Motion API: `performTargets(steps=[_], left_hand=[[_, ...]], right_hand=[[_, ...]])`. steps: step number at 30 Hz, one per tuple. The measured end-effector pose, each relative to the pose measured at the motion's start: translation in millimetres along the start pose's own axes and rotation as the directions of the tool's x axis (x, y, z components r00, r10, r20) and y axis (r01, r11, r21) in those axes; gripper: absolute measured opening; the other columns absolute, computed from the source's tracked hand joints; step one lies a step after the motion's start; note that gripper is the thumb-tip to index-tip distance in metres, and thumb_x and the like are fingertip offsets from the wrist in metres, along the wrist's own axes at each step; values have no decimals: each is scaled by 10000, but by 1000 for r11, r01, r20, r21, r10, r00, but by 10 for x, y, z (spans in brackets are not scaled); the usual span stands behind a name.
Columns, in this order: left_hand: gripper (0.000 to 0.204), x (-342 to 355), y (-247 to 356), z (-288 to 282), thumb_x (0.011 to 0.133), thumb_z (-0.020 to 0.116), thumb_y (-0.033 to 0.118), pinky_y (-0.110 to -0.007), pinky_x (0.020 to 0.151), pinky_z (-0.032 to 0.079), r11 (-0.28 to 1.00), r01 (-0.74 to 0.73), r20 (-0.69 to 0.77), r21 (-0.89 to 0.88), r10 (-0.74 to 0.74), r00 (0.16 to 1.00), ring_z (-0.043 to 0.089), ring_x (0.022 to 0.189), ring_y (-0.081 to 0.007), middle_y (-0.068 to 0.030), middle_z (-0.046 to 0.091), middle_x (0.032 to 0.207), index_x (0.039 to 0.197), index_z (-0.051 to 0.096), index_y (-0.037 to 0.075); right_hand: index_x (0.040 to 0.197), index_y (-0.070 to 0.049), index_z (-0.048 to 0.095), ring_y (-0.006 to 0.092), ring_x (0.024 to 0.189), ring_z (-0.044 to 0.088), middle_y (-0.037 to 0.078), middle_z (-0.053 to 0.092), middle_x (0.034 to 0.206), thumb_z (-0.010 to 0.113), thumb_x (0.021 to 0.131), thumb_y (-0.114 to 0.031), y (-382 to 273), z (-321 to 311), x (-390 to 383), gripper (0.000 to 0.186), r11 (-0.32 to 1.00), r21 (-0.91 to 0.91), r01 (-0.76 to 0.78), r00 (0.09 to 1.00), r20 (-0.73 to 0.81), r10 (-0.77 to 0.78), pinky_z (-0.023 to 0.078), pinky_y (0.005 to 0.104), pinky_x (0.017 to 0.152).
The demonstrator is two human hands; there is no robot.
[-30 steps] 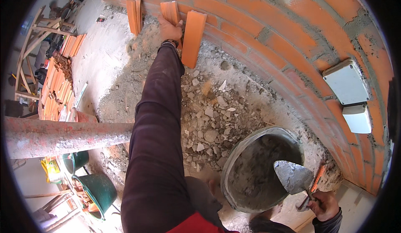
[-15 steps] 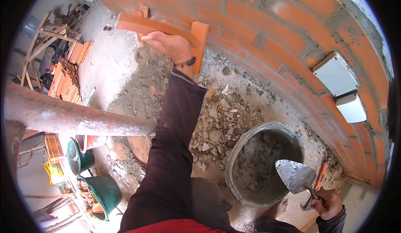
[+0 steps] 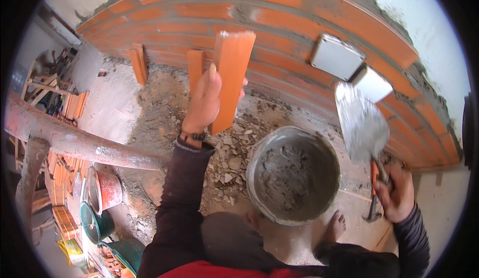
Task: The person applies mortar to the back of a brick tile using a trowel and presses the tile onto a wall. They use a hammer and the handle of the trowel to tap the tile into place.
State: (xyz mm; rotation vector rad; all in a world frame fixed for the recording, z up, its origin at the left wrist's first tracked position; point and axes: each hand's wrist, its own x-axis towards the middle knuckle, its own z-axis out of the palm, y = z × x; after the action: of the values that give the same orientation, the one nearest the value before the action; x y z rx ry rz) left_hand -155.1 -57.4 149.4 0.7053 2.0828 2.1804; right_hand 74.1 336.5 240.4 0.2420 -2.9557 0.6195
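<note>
Head view: held one smooth, flat orange brick [image 3: 234,76], slightly tilted, in the left hand [image 3: 203,103], clamped around its left edge at mid-length. Gripped one metal trowel [image 3: 363,123], blade blurred, in the right hand [image 3: 395,193], wrapped around its handle. Showed one round bucket [image 3: 323,181] of wet grey mortar [image 3: 287,176] between both hands, one upright orange piece [image 3: 195,66] just behind the left, two narrow pieces [image 3: 138,66] farther left, two white boxes [image 3: 338,57] on the rough-jointed brick wall [image 3: 207,10].
</note>
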Motion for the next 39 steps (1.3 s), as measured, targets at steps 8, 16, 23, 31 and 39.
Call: performTargets(steps=[8, 16, 23, 31, 39], left_hand=[[649, -799, 175, 155, 1023, 395, 567, -311, 786, 501, 983, 118, 220, 142, -147, 964, 617, 849, -141, -80, 668, 1017, 1229, 582, -20], [716, -1301, 194, 22, 995, 407, 617, -316, 774, 515, 932, 302, 196, 202, -340, 920, 641, 833, -164, -94, 675, 992, 1229, 570, -40], [760, -1680, 2, -157, 983, 409, 643, -326, 748, 543, 904, 428, 232, -5, -415, 880, 662, 812, -187, -128, 679, 1004, 1252, 535, -57], [905, -1625, -163, -48, 903, 321, 785, -344, 693, 577, 815, 381, 47, -436, -402, 915, 690, 764, -243, -186, 674, 1010, 1258, 527, -23], [732, -1808, -522, 132, 946, 484, 655, -359, 737, 609, 633, 360, -57, -685, -539, 840, 693, 898, -256, -132, 628, 1082, 1278, 508, 3]], right_hand=[[1091, 51, 602, 138, 627, 408, 10, 422, 679, 758, 875, -345, -889, 355, 1323, 477, 900, 400, 172, 984, -24, -177, 398, 302, 592], [1093, 134, 621, 317, 847, 696, 242, 675, 862, 767, 760, -627, -1373, 1227, 1824, 844, 859, 512, -17, 954, 264, -139, 545, 404, 776], [1102, 108, 636, 276, 821, 692, 211, 697, 867, 736, 854, -477, -1488, 1758, 1947, 644, 822, 569, 14, 929, 297, -221, 545, 390, 779], [1089, 35, 657, 299, 735, 654, 206, 667, 821, 655, 926, -306, -976, 1434, 1968, 378, 932, 323, 166, 973, 102, -208, 533, 426, 719], [1052, 8, 626, 274, 622, 570, 121, 596, 771, 675, 846, -81, -11, 145, 1087, 230, 856, 77, 511, 815, 274, -511, 475, 400, 620]])
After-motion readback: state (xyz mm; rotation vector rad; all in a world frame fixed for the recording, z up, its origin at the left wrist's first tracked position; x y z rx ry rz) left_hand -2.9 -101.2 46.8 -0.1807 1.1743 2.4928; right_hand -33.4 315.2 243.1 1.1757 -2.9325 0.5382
